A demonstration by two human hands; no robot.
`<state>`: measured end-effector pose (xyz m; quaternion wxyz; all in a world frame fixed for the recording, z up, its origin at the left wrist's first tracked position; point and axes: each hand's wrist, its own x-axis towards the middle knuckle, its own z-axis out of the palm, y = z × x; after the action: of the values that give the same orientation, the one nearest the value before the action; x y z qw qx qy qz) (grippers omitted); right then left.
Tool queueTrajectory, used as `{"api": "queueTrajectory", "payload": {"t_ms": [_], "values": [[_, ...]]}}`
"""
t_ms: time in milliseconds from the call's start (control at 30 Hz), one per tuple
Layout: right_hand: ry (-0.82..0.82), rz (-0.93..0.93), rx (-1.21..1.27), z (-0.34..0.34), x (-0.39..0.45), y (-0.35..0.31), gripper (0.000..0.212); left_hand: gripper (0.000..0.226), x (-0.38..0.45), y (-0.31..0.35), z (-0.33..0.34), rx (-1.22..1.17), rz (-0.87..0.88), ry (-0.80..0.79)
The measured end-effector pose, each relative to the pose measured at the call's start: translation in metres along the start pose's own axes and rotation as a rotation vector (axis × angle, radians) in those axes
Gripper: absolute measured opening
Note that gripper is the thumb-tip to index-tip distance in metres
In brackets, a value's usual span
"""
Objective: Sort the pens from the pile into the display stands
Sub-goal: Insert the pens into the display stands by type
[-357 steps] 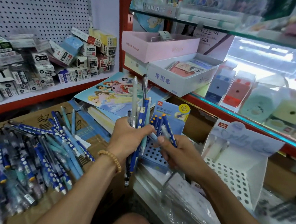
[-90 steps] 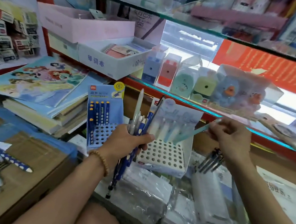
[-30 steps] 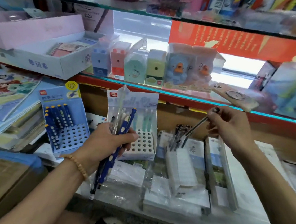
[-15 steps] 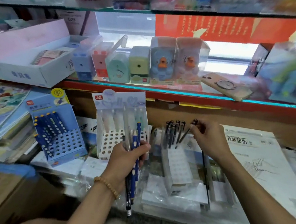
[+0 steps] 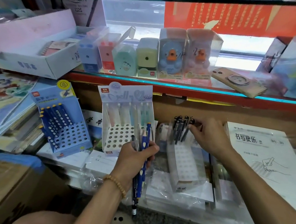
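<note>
The left hand [image 5: 136, 155] grips a bundle of blue and clear pens [image 5: 142, 159]. The right hand [image 5: 210, 136] pinches a dark pen among the black pens [image 5: 181, 128] in the low white perforated stand [image 5: 182, 162]. Behind stand a white pastel-pen stand [image 5: 117, 134] and a blue cardboard stand [image 5: 73, 135]; boxed sharpeners [image 5: 147, 56] line the glass shelf [image 5: 204, 90] beyond.

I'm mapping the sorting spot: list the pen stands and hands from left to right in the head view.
Blue stand → white stand → left hand, gripping a bundle of pens → stand with black pens → right hand.
</note>
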<state>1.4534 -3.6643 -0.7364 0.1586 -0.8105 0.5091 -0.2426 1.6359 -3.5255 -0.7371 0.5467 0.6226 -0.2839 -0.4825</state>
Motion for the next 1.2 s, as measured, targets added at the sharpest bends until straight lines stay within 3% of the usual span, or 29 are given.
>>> {"api": "queueTrajectory", "payload": {"t_ms": [200, 300, 367, 467, 533, 767, 867, 1033, 1200], "values": [[-0.071, 0.074, -0.177, 0.013, 0.004, -0.011, 0.013, 0.008, 0.001, 0.0, 0.001, 0.025, 0.007, -0.054], [0.084, 0.064, -0.162, 0.0, -0.001, -0.022, 0.02, 0.006, 0.001, 0.0, 0.002, 0.022, 0.019, -0.06], [0.133, -0.014, 0.01, -0.012, -0.01, -0.039, 0.022, 0.005, 0.0, 0.001, 0.003, 0.017, 0.023, -0.064], [-0.191, -0.013, 0.464, -0.019, -0.021, -0.073, 0.014, 0.009, 0.0, 0.003, 0.005, 0.028, 0.035, -0.082], [-0.33, 0.006, 0.603, -0.014, -0.023, -0.085, 0.011, 0.012, -0.001, 0.005, 0.005, 0.039, 0.049, -0.105], [-0.24, 0.153, 0.945, -0.004, 0.002, -0.121, 0.02, 0.015, -0.011, 0.013, -0.025, -0.134, 0.039, -0.093], [-0.254, 0.128, 1.029, -0.001, 0.02, -0.148, 0.018, 0.014, -0.015, 0.018, -0.05, -0.229, 0.048, -0.007], [-0.395, -0.076, 0.915, 0.022, 0.033, -0.198, 0.015, 0.017, -0.016, 0.019, -0.101, -0.221, 0.046, 0.172], [-0.264, -0.079, 1.009, 0.05, 0.06, -0.246, 0.01, 0.014, -0.019, 0.021, -0.165, -0.195, 0.044, 0.407]]}}
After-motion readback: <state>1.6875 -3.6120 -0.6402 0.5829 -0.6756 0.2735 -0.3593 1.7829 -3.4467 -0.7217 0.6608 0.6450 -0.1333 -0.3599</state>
